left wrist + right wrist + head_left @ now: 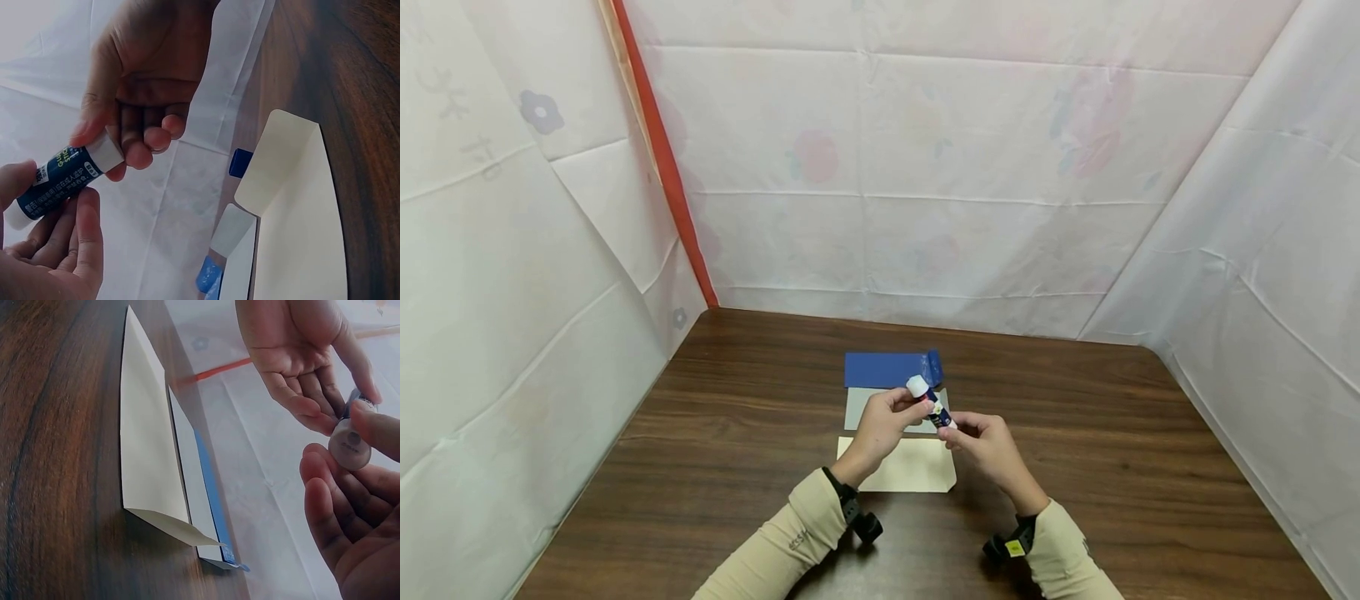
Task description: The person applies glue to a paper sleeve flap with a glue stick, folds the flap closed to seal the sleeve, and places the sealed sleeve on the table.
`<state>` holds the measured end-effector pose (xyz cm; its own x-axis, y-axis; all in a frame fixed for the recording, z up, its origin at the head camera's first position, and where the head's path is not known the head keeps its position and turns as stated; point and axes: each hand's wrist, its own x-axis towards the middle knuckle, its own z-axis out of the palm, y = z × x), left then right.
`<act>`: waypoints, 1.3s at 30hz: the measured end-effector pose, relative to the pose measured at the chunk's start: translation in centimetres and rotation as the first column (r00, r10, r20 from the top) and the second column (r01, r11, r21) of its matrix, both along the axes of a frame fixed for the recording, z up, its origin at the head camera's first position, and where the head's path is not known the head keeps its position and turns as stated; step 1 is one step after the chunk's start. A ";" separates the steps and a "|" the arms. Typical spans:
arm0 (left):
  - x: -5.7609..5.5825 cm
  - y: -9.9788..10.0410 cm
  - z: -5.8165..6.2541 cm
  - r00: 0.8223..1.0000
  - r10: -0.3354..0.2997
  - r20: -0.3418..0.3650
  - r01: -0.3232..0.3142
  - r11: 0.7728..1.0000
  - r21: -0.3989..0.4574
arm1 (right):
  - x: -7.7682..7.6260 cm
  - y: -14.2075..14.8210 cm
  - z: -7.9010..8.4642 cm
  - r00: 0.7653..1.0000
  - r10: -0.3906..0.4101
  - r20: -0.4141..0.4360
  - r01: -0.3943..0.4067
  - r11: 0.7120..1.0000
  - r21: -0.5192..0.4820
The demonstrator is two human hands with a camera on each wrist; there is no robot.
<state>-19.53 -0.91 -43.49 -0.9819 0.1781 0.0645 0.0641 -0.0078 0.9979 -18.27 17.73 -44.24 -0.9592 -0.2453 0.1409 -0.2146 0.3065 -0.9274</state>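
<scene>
A glue stick [940, 414] with a dark blue label and white ends is held tilted above the papers. My left hand [878, 432] pinches its labelled body between thumb and fingers, near the white cap [917, 386]. At the lower end, my right hand [992, 454] grips the white base [106, 154]. The right wrist view shows the round end face of that base, partly covered by a thumb. Below the hands lies a cream paper piece [906, 467], with a grey one [859, 408] behind it and a blue one [880, 370] farthest back.
The blue piece has a raised flap [934, 367] with whitish smears at its right end. Flaps also stand up on the cream and grey pieces in the wrist views. A brown wood-grain table [737, 417] carries everything, with white printed sheeting [925, 167] around its sides.
</scene>
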 end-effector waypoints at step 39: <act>-0.2 0.1 -0.1 0.999 0.025 0.025 -0.026 1.000 0.018 | -0.1 -0.4 0.0 0.996 -0.046 -0.080 0.049 0.998 0.041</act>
